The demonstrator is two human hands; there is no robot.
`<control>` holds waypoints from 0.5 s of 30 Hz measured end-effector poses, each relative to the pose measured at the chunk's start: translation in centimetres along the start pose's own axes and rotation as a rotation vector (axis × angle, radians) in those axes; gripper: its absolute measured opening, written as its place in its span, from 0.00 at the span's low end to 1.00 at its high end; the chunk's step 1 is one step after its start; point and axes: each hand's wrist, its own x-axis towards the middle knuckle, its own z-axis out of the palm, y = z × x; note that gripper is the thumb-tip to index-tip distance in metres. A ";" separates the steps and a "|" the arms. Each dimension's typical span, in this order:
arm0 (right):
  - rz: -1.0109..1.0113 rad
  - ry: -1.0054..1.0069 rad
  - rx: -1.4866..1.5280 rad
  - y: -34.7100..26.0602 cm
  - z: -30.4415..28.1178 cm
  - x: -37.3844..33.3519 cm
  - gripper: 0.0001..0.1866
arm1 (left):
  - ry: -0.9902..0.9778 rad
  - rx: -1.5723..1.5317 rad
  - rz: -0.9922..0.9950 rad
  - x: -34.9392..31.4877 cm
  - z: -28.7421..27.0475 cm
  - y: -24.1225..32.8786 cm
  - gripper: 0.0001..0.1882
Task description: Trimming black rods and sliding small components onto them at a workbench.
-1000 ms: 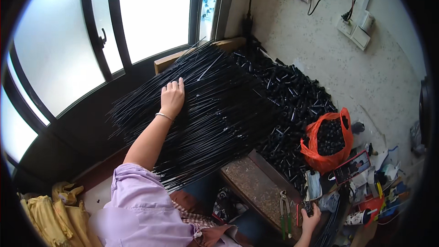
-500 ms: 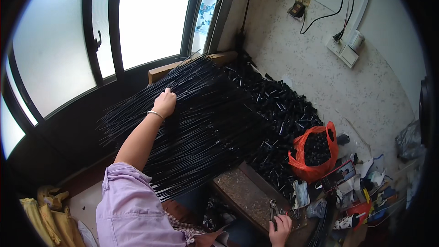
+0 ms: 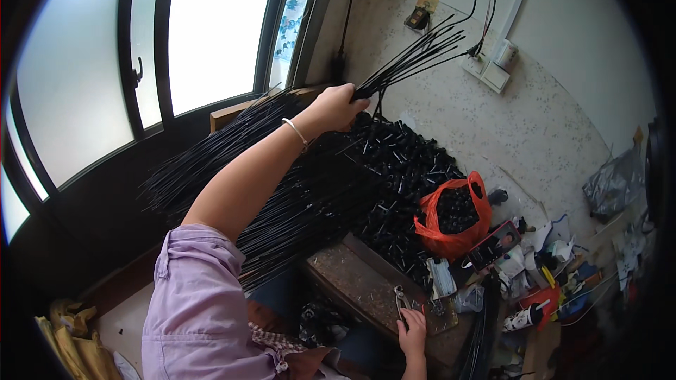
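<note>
My left hand (image 3: pixel 334 107) is closed around a bundle of thin black rods (image 3: pixel 415 56), raised above the heap, their ends fanning out toward the wall. Below my forearm lies a broad stack of similar long black rods (image 3: pixel 211 151), beside the window. At the lower right, my right hand (image 3: pixel 413 331) rests over the worn bench top (image 3: pixel 345 271). Its fingers are closed around the handles of pliers (image 3: pixel 401 298), whose jaws point away from me. The handles are mostly hidden by the fingers.
Short black tubular parts (image 3: pixel 394 162) are heaped against the wall. A red plastic bag (image 3: pixel 429 229) of small black pieces stands on them. Nearby are a phone with a lit screen (image 3: pixel 495 245), a pale blue face mask (image 3: pixel 443 278) and clutter. Cables hang by a socket strip (image 3: pixel 484 72).
My left hand has moved right and up from the rod stack, and now holds a bundle of rods in the air. The right hand stays by the pliers; the whole view has shifted slightly.
</note>
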 end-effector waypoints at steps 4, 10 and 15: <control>0.023 -0.013 0.005 0.2 -0.3 -0.3 0.16 | 0.238 0.005 0.207 0.3 6.8 5.6 0.20; 0.119 -0.029 -0.033 0.9 -1.7 -2.1 0.17 | 0.300 -0.399 0.159 -3.6 15.8 6.6 0.16; 0.173 -0.031 -0.060 0.6 -2.8 -3.2 0.17 | 0.203 -0.723 0.166 -9.5 20.6 2.3 0.12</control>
